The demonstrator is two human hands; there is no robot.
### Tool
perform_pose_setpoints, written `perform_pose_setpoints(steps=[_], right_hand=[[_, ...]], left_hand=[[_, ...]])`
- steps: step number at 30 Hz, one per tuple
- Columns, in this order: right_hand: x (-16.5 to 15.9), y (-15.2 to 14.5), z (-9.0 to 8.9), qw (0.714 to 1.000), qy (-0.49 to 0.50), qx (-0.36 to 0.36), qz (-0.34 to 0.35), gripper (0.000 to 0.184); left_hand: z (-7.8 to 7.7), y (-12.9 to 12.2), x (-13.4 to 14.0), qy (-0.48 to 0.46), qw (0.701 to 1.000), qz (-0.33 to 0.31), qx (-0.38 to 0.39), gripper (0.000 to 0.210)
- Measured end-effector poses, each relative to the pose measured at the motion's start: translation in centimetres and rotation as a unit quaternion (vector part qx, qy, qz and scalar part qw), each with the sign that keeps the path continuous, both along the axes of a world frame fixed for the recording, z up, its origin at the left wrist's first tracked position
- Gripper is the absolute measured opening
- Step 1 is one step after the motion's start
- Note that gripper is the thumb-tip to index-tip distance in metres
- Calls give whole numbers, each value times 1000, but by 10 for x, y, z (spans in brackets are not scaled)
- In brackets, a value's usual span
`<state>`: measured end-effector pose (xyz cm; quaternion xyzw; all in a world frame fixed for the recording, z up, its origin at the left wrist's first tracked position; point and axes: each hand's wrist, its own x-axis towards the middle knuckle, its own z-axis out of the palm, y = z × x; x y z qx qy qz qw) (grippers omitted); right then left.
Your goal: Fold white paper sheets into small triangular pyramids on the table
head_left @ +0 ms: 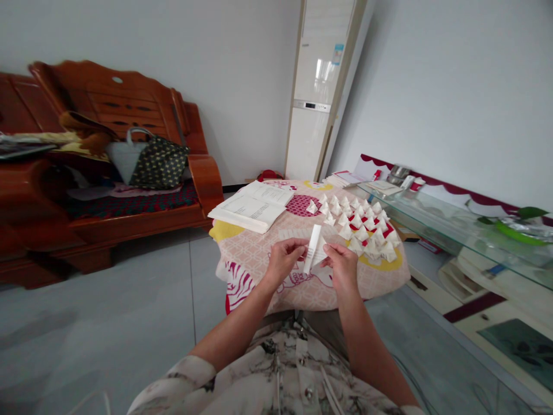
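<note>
Between my hands is a piece of white printed paper (314,249), partly folded, with a narrow upright strip on its left side. My left hand (285,260) pinches its left edge. The right side of the same paper is gripped by the thumb and fingers of my right hand (343,264). Just beyond, many small folded paper triangles (356,221) stand in rows on the patterned cloth (254,259). To the left of them lies an open book (257,207) with printed pages.
A glass-topped cabinet (453,236) runs along the right wall, with a green tray (521,232) on it. At the left stands a wooden sofa (203,181) with a dark patterned bag (159,164). A tall air conditioner (309,138) fills the corner.
</note>
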<state>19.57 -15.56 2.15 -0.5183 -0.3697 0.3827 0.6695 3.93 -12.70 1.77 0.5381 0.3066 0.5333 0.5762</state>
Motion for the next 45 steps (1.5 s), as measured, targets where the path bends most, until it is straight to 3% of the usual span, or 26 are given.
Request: perform_pose_setpoints(steps=[7,14,18,23,26,29,32,40,45], right_hand=[[0,-1,-2,987,89,-25,131,28],[-3,2,-10,972,163,-53,160,25],[-5,1,-10,967,188,-47,164,22],[-8,-2,-6,984,115,-29,137,24],[-9,-3,-5,997,29,-2,77,27],[-10,-4,-5,998,-50,22,25,28],[-12,-4,-4,996,-75,34,19,27],[-13,-7,6,989,114,19,97,26],[-13,-5,2,974,177,-4,141,25]], left_hand=[[8,-6,1,-86,986,-99,-103,37],[11,-8,1,-100,978,-126,-130,39],[8,-7,0,-99,981,-108,-126,40],[3,-3,1,-79,995,-25,-47,30],[2,1,-1,-28,1000,7,0,17],[3,5,-4,-9,1000,8,12,17],[5,5,-5,-50,999,-6,-6,25],[11,-4,-5,-149,983,-82,-74,37],[11,-7,-3,-183,972,-110,-99,35]])
